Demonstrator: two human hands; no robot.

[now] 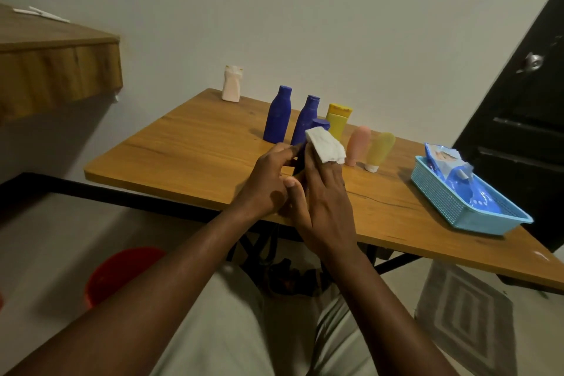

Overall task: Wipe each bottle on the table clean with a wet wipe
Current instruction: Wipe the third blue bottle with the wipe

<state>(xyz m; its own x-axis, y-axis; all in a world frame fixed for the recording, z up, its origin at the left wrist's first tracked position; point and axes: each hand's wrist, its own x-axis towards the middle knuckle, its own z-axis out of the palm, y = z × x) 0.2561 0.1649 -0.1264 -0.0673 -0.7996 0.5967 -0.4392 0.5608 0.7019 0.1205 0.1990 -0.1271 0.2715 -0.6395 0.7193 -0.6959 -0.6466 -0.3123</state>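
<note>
My left hand [265, 186] grips a small blue bottle [320, 125] over the wooden table [189, 159]; only its cap and a sliver of its side show. My right hand [323, 201] presses a white wet wipe [325, 145] against that bottle. Behind stand two taller blue bottles [277, 114] [306, 119], a yellow tube [338, 122], a pink tube [357, 145] and a pale yellow tube [379, 149]. A white bottle [232, 84] stands at the table's far corner.
A blue plastic basket [476, 214] with a blue wet-wipe pack [448, 168] sits at the table's right. A wooden shelf [58, 70] juts in at upper left. A red bucket [119, 275] and a grey mat [467, 317] lie on the floor; a black door [525, 131] is at right.
</note>
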